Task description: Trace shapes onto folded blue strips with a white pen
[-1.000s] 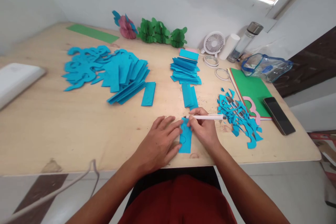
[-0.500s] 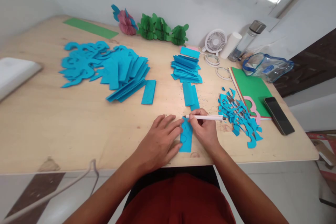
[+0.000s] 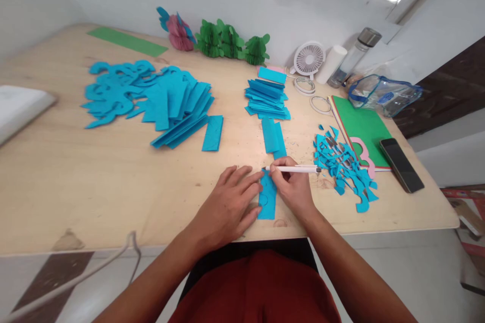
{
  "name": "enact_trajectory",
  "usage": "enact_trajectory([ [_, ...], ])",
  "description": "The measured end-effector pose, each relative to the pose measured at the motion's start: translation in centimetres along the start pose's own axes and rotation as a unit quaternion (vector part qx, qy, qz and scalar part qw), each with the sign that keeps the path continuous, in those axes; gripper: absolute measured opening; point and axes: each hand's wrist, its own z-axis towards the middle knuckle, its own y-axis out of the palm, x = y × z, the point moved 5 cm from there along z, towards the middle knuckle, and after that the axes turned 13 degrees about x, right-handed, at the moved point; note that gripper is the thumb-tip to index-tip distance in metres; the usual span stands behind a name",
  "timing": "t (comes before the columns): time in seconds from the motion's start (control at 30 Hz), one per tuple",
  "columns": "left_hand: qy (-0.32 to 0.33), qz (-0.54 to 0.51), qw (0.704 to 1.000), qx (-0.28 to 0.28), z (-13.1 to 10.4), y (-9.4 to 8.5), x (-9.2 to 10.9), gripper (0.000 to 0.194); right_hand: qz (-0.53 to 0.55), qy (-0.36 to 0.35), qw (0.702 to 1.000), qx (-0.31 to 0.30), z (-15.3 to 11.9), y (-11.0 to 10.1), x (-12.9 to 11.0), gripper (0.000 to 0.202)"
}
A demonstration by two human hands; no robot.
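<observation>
A narrow strip of blue paper (image 3: 267,204) lies near the front edge of the table, with curved pen lines drawn on it. My left hand (image 3: 231,205) rests flat with fingers spread, its fingertips on the strip's left edge. Pinched in my right hand (image 3: 293,185) is a white pen (image 3: 299,168), its tip at the top left of the strip. Just beyond my hands are two folded blue paper pieces (image 3: 269,136). Behind them sits a stack of folded blue strips (image 3: 266,98).
Left lie blue cut-out shapes (image 3: 113,88), folded blue papers (image 3: 178,98) and a green strip (image 3: 127,40). Right are blue scraps (image 3: 337,159), a green sheet (image 3: 364,126), a phone (image 3: 401,164) and a clear pouch (image 3: 384,95). A small fan (image 3: 309,59) and bottle (image 3: 354,58) stand behind.
The pen has shifted very slightly at the top of the strip. The whole view has drifted a little; my left hand still lies on the paper.
</observation>
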Motion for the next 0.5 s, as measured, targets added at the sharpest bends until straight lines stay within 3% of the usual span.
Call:
enact_trajectory([
  [0.5,0.0,0.003,1.0,-0.007,0.02,0.09,0.09,0.023,-0.03,-0.02,0.999,-0.01,-0.08,0.08,-0.21,0.01],
])
